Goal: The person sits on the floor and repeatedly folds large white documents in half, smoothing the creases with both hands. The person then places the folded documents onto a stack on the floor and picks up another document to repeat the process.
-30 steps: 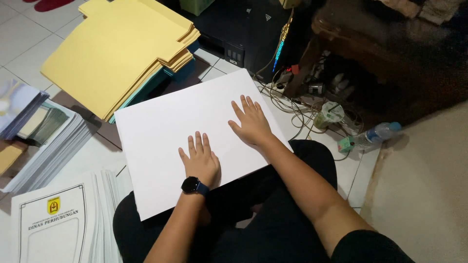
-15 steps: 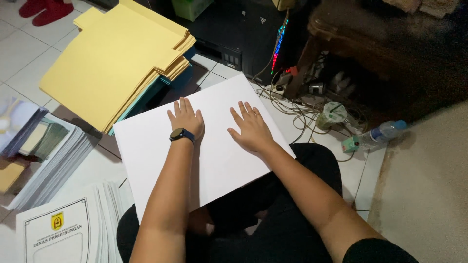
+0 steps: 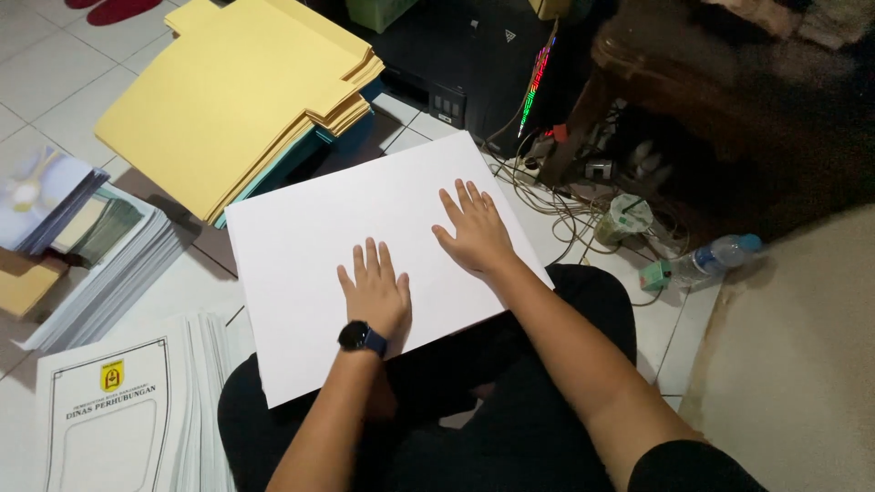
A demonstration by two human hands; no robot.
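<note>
Across the person's lap lies a big white sheet (image 3: 365, 264), jutting onto the tiled floor (image 3: 55, 82). Both hands press it flat, fingers spread: left hand (image 3: 375, 293) nearer the body, right hand (image 3: 474, 235) farther out. It looks light, floppy, easily creased; I'd lift it by opposite edges.

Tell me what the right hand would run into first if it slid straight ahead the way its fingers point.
The right hand, flat on the white sheet, points up-picture. Past the sheet's far edge, it would probably first meet the black printer-like box, though depth is unclear.
</note>
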